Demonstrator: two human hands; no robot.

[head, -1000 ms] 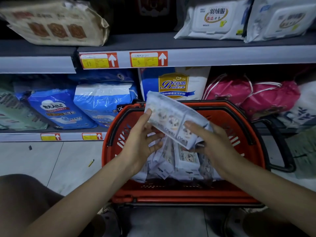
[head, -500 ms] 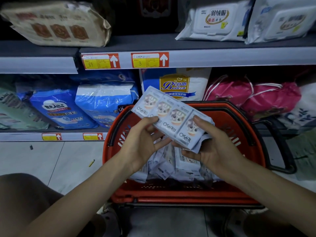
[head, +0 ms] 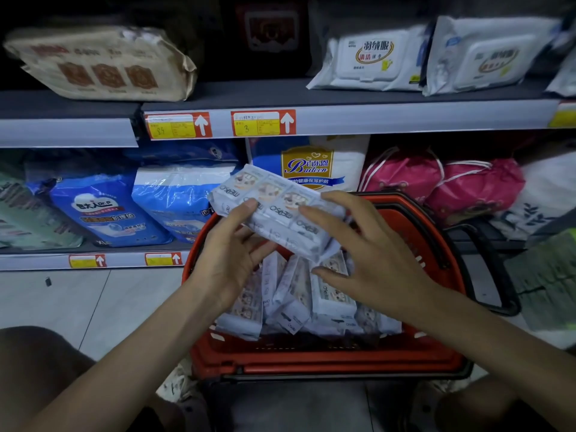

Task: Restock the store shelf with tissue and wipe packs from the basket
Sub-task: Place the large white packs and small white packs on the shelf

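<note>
Tissue multipack is clear of the basket and sits over its far rim, right in front of the lower shelf. A second ago it was tipped and a bit crumpled. Since then it's been turned printed side up and nudged up and left, so its top edge now overlaps the bag behind it.

Left hand pinches the left end, thumb on top and fingers spread underneath. Right hand changed the most. Half a second back it had the right end with the thumb above and fingers below. Now it's rolled over, with the fingers nearly straight across the top and the thumb just under the lower corner. Can't tell if that thumb is actually touching.

My guess is that's a regrip before sliding it onto a shelf, so this one's nearly stocked. Plenty of loose packs are left in the basket though.

Readable stuff:
- **Wrapper:** each little pack says something like "meoso", with cartoon faces, kinda blurry.
- **Upper shelf:** the front edge of the upper shelf has two red-and-yellow price tags, handwritten "89" and "3", each with a white up arrow.
- **Bag behind:** the bag says "Baileen".
- **Lower shelf, left end:** a blue pack shows "Dr.P" and "XL".
- **Up top:** the lidded wipe packs have Chinese print.
</note>
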